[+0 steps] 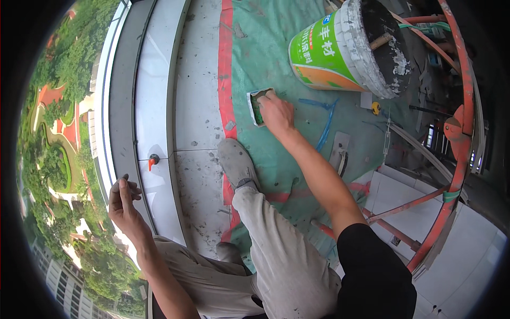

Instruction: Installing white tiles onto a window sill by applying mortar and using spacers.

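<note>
My right hand [277,110] reaches down into a small open box [253,113] with white edges and a green inside. Its fingers are bent together in the box, and whatever they pinch is hidden. The box lies on a green ground sheet [255,58], just beyond my shoe [236,162]. At the left, my left hand [127,204] hovers by the window sill, loosely curled with the thumb raised and nothing visible in it. Close to it, a small orange-red and black fitting [153,161] sits on the white sill panel [159,106].
A large green and white bucket [329,53], crusted and with a wooden handle inside, stands tilted in view. Red metal scaffold tubes [461,127] rise at the right. Blue strapping [326,127] and a yellow tape measure [376,108] lie on the sheet. Trees lie far below, left.
</note>
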The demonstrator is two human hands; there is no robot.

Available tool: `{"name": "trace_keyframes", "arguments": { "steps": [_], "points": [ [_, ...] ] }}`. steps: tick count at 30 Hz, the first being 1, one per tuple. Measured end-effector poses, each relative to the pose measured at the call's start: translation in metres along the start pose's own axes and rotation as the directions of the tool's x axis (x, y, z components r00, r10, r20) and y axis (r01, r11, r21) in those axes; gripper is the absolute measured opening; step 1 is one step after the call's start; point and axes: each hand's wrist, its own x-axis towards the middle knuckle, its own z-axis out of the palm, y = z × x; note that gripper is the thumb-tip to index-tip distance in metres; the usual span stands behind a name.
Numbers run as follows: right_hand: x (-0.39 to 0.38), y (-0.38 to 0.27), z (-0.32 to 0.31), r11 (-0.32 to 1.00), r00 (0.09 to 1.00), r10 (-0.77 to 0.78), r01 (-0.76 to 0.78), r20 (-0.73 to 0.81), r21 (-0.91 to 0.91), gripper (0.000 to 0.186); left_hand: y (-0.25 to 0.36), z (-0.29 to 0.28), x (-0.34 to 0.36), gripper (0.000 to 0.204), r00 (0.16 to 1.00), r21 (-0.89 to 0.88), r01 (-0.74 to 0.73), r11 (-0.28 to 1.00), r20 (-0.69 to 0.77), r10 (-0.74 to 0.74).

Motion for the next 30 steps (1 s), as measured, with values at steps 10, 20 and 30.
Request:
{"name": "trace_keyframes", "arguments": {
  "steps": [10, 20, 30],
  "points": [
    [-0.005, -0.024, 0.038, 0.986, 1.000, -0.020, 0.020, 0.001, 0.168, 0.010, -0.002, -0.007, -0.008, 0.033, 0.996, 0.172, -0.071, 0.983, 0.056, 0.062],
    [-0.003, -0.014, 0.025, 0.978, 0.997, 0.081, -0.081, 0.005, 0.192, 0.009, 0.028, 0.015, -0.015, 0.041, 0.966, 0.323, -0.108, 0.940, 0.257, 0.022],
    [-0.063, -0.122, -0.075, 0.432, 0.952, -0.211, -0.115, 0.224, 0.895, 0.020, 0.026, 0.074, -0.049, 0.042, 0.755, 0.262, -0.340, 0.903, 0.649, 0.096]
  ]
}}
